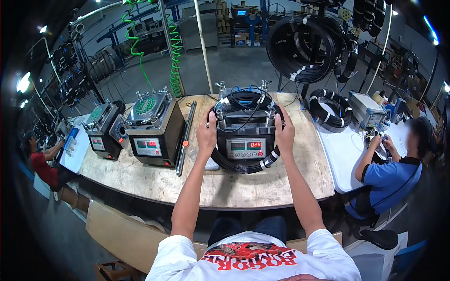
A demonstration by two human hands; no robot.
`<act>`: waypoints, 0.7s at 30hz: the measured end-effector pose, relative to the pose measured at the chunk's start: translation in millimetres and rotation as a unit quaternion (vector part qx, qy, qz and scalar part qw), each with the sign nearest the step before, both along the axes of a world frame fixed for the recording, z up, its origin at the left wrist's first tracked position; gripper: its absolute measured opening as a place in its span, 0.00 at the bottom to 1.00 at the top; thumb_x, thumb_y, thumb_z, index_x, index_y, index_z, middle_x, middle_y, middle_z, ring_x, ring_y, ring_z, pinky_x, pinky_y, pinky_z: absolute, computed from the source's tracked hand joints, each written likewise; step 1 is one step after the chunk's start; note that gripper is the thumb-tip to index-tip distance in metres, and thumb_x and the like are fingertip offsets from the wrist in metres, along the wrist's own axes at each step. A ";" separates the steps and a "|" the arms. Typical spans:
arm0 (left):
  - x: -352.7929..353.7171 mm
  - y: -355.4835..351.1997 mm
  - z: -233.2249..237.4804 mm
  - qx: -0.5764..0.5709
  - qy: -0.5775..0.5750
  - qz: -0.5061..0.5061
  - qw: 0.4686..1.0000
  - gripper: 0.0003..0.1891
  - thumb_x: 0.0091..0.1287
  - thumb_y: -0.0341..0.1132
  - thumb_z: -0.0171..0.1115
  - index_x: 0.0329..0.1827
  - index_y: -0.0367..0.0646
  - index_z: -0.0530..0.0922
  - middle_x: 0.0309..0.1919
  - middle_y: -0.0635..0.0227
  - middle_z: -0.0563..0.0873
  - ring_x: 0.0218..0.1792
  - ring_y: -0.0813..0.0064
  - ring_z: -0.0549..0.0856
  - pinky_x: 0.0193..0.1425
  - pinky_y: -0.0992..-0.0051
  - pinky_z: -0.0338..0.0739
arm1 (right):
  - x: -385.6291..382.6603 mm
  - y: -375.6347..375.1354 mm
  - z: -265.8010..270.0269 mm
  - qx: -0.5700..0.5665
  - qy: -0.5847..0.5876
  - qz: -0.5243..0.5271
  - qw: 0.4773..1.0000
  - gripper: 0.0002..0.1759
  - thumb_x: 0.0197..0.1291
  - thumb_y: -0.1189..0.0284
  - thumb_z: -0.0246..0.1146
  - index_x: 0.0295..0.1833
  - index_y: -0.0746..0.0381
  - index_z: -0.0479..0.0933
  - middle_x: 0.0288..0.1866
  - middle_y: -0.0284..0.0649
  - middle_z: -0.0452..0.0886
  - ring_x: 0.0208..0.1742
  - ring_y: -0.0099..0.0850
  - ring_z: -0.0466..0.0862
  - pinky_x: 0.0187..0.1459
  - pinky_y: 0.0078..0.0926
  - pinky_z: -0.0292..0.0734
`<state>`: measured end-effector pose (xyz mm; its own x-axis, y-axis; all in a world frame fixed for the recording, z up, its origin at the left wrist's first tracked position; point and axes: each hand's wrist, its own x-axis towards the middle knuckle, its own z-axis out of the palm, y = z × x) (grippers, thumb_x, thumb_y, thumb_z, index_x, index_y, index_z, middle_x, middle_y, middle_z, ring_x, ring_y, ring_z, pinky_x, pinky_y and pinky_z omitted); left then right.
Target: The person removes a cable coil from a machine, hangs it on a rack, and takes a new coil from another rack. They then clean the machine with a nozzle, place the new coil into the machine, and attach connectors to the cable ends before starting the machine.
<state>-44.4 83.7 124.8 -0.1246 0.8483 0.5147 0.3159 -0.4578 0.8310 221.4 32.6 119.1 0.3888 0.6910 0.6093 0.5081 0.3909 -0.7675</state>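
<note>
A loop of black cable (239, 167), tied with white bands, hangs around a fiber polishing machine (246, 133) with a red lit display. My left hand (206, 133) is closed on the loop's left side, thumb up, fingers mostly hidden behind it. On the opposite side my right hand (284, 131) grips the same loop, its fingers partly hidden too. The upper part of the loop lies over the machine's top, near its metal posts. A thin blue and black lead crosses there. The lower part hangs in front of the machine, below its control panel.
Two similar machines (152, 136) (103, 140) stand to the left on the wooden table (131, 175). A dark rod with orange ends (186, 138) lies beside them. Another cable coil (330, 110) sits at right. People work at both sides; large coils (304, 70) hang behind.
</note>
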 end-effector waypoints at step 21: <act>6.4 -25.4 -33.9 0.061 -0.004 0.069 0.996 0.29 0.83 0.48 0.54 0.77 0.35 0.71 0.69 0.43 0.79 0.71 0.47 0.78 0.74 0.60 0.70 | -68.4 -64.7 -131.7 0.016 0.121 -0.062 0.991 0.44 0.76 0.69 0.58 0.87 0.71 0.42 0.86 0.64 0.52 0.87 0.56 0.56 0.84 0.43 0.51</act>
<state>-38.0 58.3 90.9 -0.2399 0.7541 0.6114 0.3761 -0.5084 0.7747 153.0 -32.2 -12.7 0.6068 0.6102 0.5094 0.3569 0.3635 -0.8605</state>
